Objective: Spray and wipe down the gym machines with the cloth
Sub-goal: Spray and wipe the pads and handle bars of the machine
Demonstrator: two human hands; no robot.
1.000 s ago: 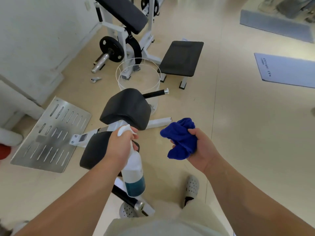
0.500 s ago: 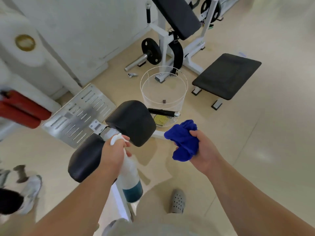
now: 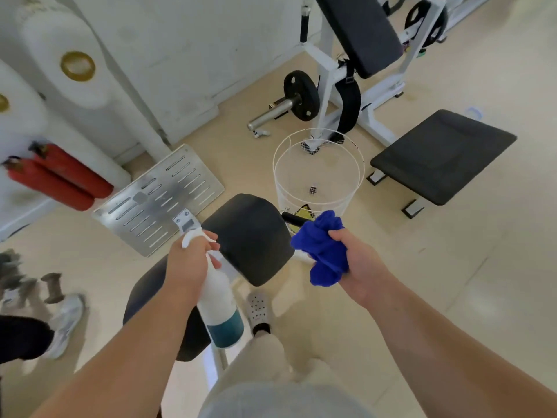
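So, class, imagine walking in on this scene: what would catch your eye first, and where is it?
The bright blue cloth bunched in the right hand, centre right, stands out most. Beside it the left hand grips a white and teal spray bottle by the black machine pad. Two red fire extinguishers show at the far left.

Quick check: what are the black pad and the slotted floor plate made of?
The black pad looks like vinyl or leatherette upholstery: smooth, dull sheen. The slotted floor plate looks like bare metal, perhaps steel or aluminium: silvery-grey, scuffed.
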